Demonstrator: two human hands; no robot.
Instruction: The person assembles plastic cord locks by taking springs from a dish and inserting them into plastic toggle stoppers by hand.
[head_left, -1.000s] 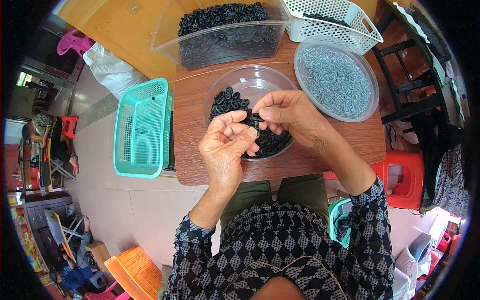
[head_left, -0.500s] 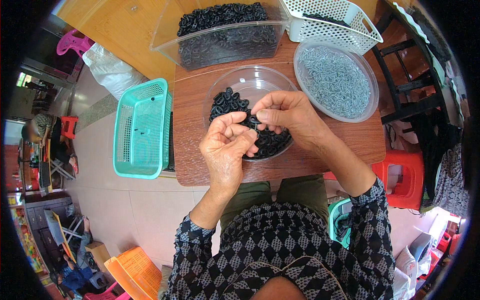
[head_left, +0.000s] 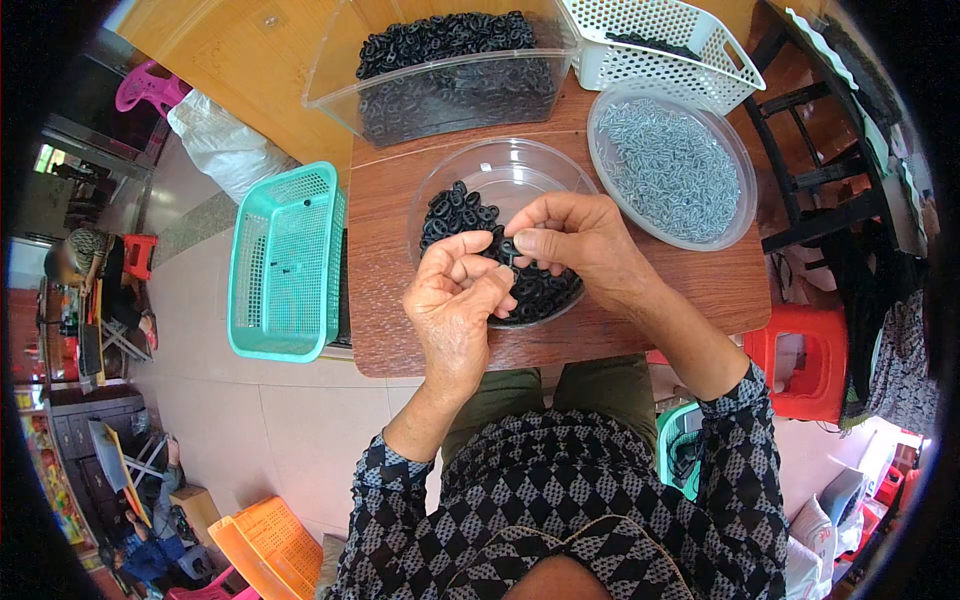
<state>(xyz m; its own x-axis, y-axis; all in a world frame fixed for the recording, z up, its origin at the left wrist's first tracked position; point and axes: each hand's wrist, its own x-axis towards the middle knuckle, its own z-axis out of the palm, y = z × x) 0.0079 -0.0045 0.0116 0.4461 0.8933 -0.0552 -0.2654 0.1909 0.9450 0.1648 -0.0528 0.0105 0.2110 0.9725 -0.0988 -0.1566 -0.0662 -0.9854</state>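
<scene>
My left hand (head_left: pixel 455 310) and my right hand (head_left: pixel 580 250) meet above a clear round bowl (head_left: pixel 535 165). Small black oval rings (head_left: pixel 462 212) are heaped along its left and near sides. The right thumb and forefinger pinch a black ring (head_left: pixel 509 246), partly hidden by the fingertips. The left thumb bends in toward the fingers in a pinch just beside it; whatever lies between them is too small to make out. To the right, a round clear tub (head_left: pixel 745 205) holds many small silvery metal pins (head_left: pixel 670 165), apart from both hands.
At the table's back stand a clear bin (head_left: pixel 330 95) of black rings and a white perforated basket (head_left: pixel 600 65) with dark pieces. A turquoise basket (head_left: pixel 335 260) with a few small dark bits is left of the table (head_left: pixel 385 300). A red stool (head_left: pixel 815 360) stands right.
The right thumb now covers more of the black ring, and the light-coloured pin that showed between the fingertips is harder to see. Both hands stay close together over the bowl.
</scene>
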